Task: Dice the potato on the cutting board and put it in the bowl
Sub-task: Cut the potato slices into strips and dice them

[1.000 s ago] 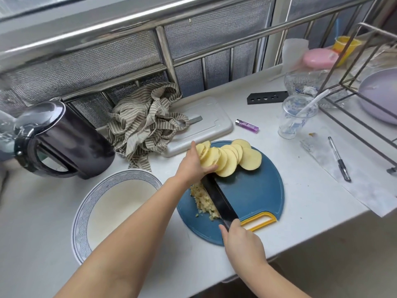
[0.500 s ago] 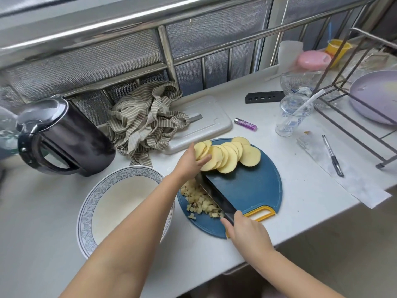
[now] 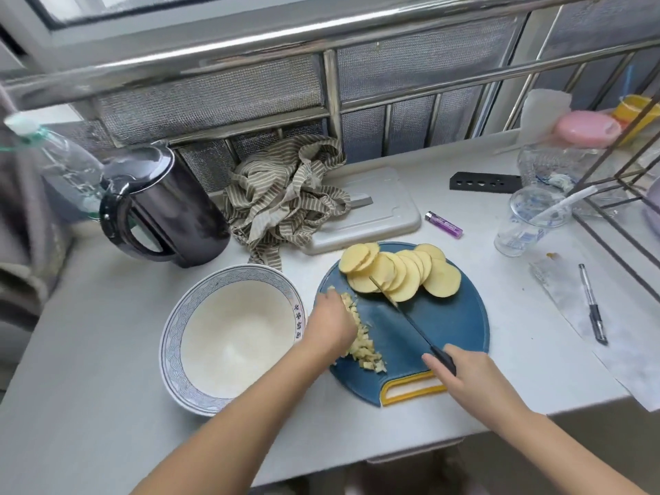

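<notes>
The left hand [image 3: 330, 328] lay over the small potato cubes [image 3: 364, 346]; I could not tell if it held any. The right hand [image 3: 471, 378] gripped the knife [image 3: 410, 323], whose tip was on the potato slices [image 3: 403, 276] past both hands. The bowl [image 3: 171, 355] sat just left of the left hand. Cubes could spill onto the bench [image 3: 107, 405], or the blade could nick the left hand.

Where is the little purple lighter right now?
In the head view, the lighter lies on the counter right of centre, between the white board and the plastic cup, just behind the potato slices.
</notes>
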